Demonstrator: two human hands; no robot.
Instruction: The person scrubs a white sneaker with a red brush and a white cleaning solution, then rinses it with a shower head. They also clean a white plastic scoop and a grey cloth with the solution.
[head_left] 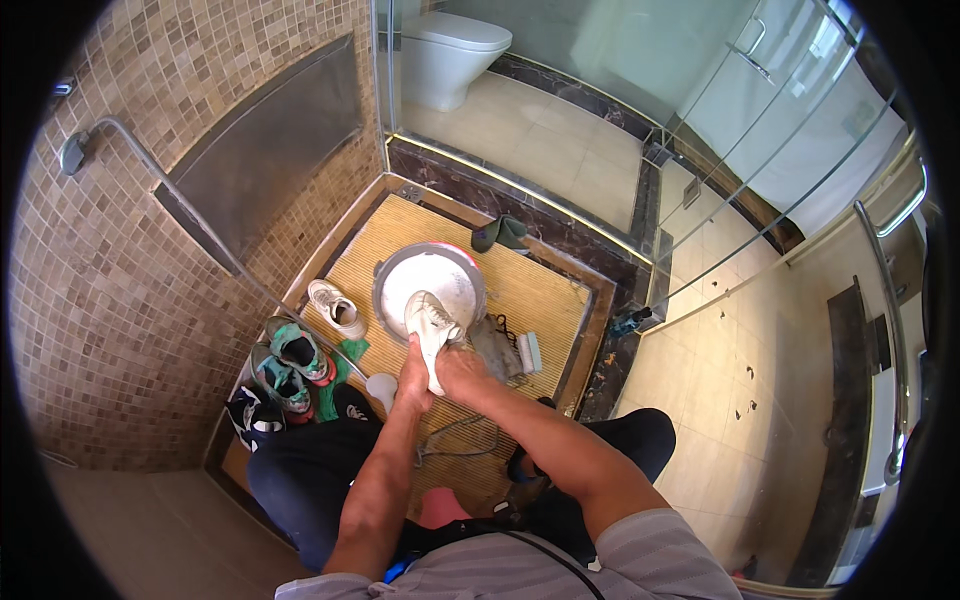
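Observation:
A white sneaker (432,322) is held tilted, its toe over a grey basin (381,300) of white foamy water. My left hand (414,376) grips it from the left side near the heel. On the other side my right hand (460,370) is closed around the shoe; its fingertips are partly hidden. Left of the basin stands another white sneaker (337,309). A crumpled grey cloth-like thing (494,347) lies to the right of my hands, beside a white and pale-blue block (529,353).
Several colourful shoes (294,350) line the tiled wall at left, near a round white lid-like thing (382,388). Dark green footwear (498,234) lies at the mat's far edge. A raised dark stone kerb (520,205) and glass panels border the ribbed mat (545,300).

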